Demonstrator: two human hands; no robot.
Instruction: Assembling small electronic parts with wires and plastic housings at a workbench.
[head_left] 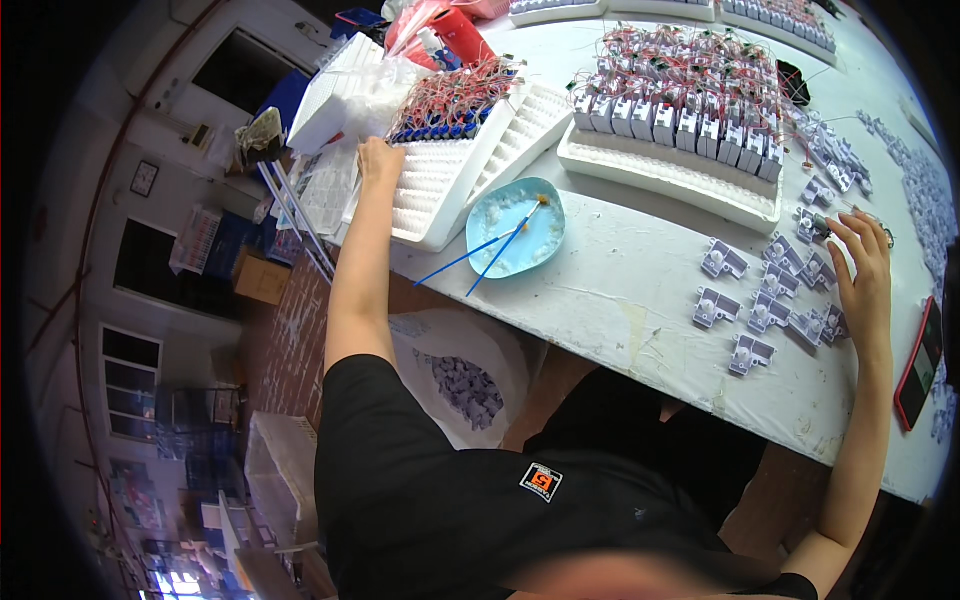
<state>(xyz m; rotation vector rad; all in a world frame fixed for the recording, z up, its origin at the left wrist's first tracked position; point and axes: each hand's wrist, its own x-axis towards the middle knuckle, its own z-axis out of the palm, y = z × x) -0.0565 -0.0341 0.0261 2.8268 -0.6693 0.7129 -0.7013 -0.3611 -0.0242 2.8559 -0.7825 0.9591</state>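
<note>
My left hand (380, 162) reaches to the left edge of a white foam tray (425, 195), beside rows of blue parts with red wires (450, 110). Its fingers are curled closed, and whatever lies in them is hidden. On the right, my right hand (864, 255) lies over the table with its fingers apart. Its fingertips are at a grey plastic housing (806, 226) with a dark part at its side, and thin wires show just beyond the fingers. Several more grey housings (770, 310) lie loose to the left of and below this hand.
A light-blue bowl (490, 215) holding two blue-handled brushes stands near the table's front edge. Behind it, a foam tray (660, 180) carries rows of wired grey units. A red phone (918, 365) lies at far right, and a heap of grey parts (925, 200) runs along that side.
</note>
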